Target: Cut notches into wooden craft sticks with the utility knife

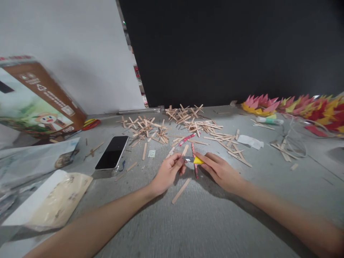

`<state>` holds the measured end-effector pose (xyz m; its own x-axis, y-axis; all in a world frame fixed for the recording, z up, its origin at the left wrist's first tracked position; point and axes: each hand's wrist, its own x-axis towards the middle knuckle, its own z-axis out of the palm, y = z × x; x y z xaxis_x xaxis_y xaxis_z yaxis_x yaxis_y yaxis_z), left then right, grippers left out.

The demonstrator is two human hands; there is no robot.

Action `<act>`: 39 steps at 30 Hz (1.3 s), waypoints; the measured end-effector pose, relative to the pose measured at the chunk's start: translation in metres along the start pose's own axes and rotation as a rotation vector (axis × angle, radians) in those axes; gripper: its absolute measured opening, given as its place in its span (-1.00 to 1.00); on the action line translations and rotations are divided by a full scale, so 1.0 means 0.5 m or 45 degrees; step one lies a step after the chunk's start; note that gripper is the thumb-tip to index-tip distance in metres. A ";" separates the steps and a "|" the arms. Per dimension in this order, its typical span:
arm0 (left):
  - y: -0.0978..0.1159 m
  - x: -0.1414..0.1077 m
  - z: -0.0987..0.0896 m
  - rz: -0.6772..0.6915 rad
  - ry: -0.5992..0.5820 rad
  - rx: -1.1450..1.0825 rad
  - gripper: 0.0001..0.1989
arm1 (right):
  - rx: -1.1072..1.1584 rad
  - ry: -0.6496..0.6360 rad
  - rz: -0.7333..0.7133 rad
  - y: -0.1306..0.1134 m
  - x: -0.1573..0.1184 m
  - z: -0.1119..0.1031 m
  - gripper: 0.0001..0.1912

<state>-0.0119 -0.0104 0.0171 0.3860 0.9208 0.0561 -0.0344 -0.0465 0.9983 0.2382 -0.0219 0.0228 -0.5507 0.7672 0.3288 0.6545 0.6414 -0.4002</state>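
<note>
My left hand (168,172) pinches a wooden stick (185,149) whose top end shows above the fingers. A yellow piece (198,160), like the handle of a cutter, is gripped in my right hand (221,172), and its grey metal part (188,159) reaches to my left fingertips. Behind the yellow piece a thin red patterned stick (196,172) stands out above and below. One loose wooden stick (181,191) lies on the table just below my hands. A red wrapper strip (186,139) lies beyond them.
Piles of wooden sticks (145,127) spread across the grey table (161,229). A phone (112,153) and plastic packets (61,200) are at left, beside a printed box (40,96). Pink, yellow and red paper pieces (260,104) and a glue tube (270,120) are at right.
</note>
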 end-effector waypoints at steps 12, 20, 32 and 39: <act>-0.004 0.006 -0.004 -0.058 0.014 -0.081 -0.57 | 0.002 0.000 0.025 0.010 -0.002 0.007 -0.48; 0.000 0.006 -0.006 -0.074 -0.031 -0.053 -0.53 | 0.025 -0.004 0.027 0.010 -0.003 0.011 -0.49; -0.004 0.002 -0.005 -0.058 -0.024 -0.091 -0.54 | 0.064 0.014 0.016 0.011 -0.002 0.009 -0.50; -0.006 0.005 -0.002 -0.071 -0.030 -0.142 -0.53 | 0.040 0.016 0.010 0.009 0.000 0.010 -0.51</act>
<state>-0.0115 -0.0075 0.0143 0.4117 0.9113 0.0020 -0.1138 0.0492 0.9923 0.2386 -0.0190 0.0169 -0.5390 0.7723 0.3363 0.6420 0.6351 -0.4296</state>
